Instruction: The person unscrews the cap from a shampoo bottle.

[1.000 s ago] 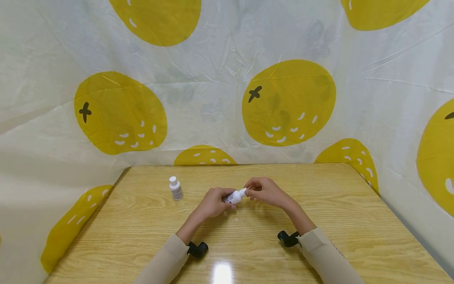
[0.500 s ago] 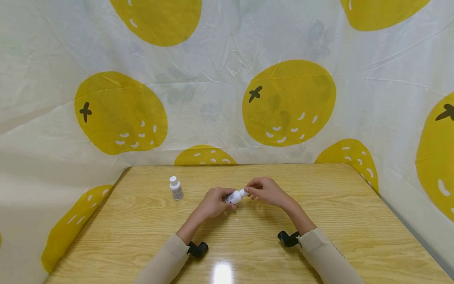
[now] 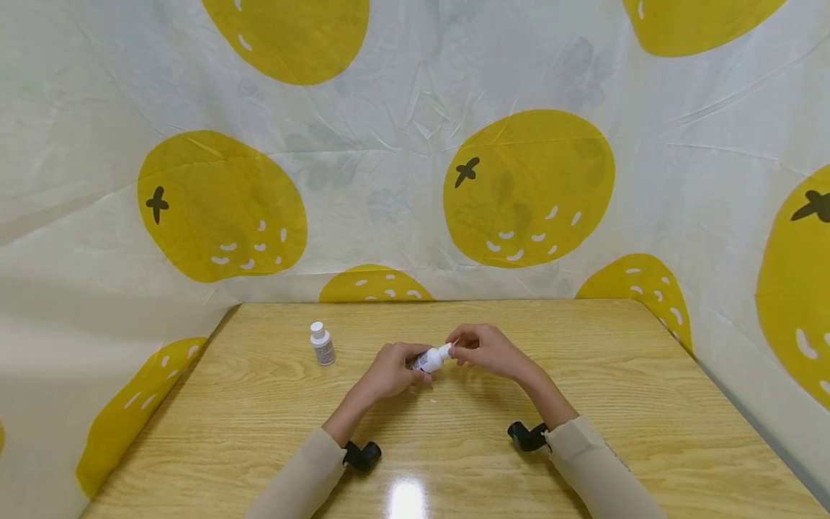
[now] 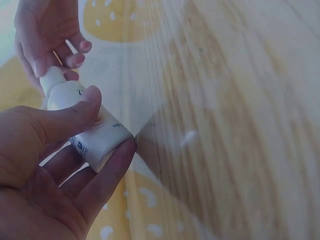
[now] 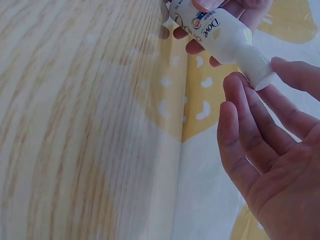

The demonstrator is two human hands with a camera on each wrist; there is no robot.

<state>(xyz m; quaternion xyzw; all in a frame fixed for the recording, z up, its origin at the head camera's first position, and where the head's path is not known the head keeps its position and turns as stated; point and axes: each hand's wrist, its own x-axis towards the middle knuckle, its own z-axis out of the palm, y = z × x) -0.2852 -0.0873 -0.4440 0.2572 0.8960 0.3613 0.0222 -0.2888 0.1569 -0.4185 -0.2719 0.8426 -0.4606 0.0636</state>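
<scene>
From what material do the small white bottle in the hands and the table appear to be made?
Small white bottle: probably plastic, smooth and slightly glossy, with a printed label. Table: wood or a wood-look laminate; light grain lines under a shiny finish that mirrors a lamp.

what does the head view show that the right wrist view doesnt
Only the head view shows a second small bottle standing on the table and the fruit-print curtain as a whole. Only the right wrist view shows the Dove lettering on the held bottle. Both show the left hand gripping that bottle and the right hand at its cap end.
</scene>
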